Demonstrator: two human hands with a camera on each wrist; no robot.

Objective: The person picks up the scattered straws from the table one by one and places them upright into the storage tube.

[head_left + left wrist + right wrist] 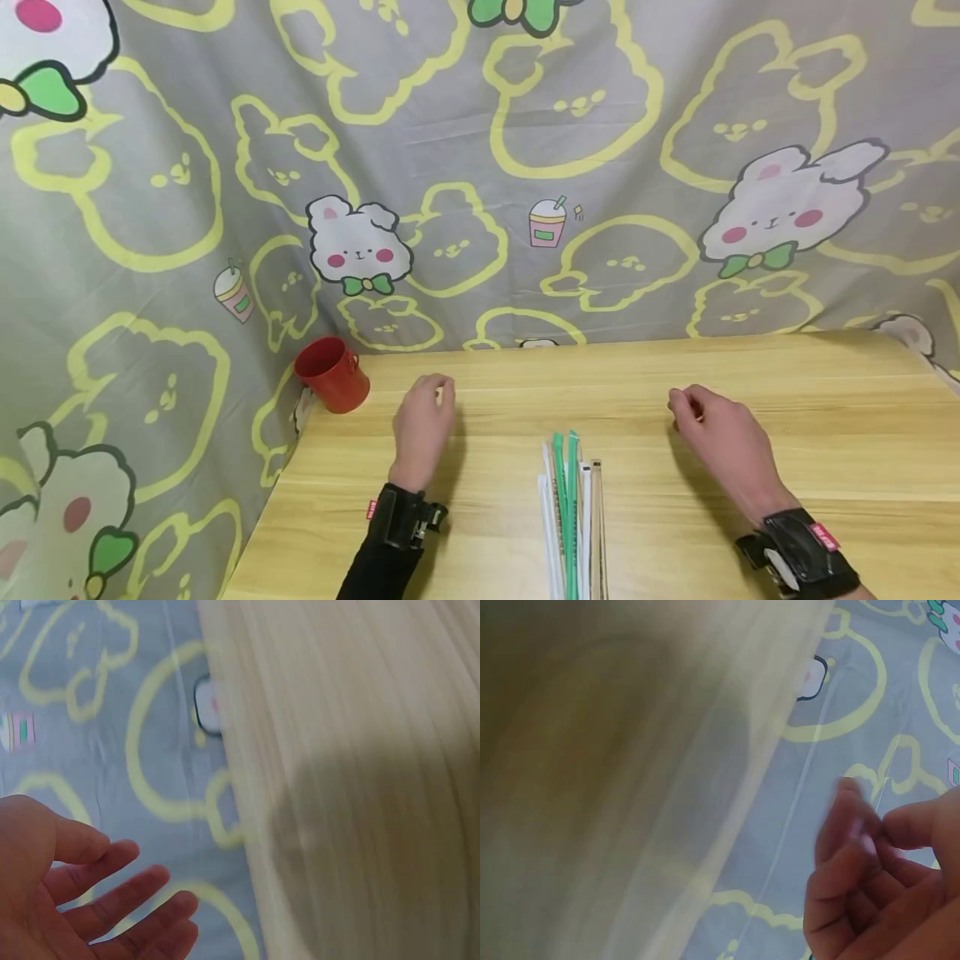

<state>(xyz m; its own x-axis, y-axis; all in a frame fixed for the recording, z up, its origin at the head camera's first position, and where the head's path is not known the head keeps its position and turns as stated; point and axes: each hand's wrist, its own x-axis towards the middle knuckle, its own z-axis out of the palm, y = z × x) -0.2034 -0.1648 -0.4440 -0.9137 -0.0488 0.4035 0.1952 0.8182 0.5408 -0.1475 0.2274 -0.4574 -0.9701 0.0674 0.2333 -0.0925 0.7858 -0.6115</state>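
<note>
My left hand hovers over the table, nearest to a red cup with a small handle. In the left wrist view its fingers are loosely bent and hold nothing. On the other side, my right hand is also above the table. The right wrist view shows its fingers loosely curled with nothing between them, partly blurred. Between the hands lies a bundle of long thin wrapped straws, green, white and brown. Their near ends run out of the head view.
A wooden table spans the work area. Grey patterned cloth hangs along its back and left edges, close behind the red cup. Each wrist wears a black strap with a camera mount.
</note>
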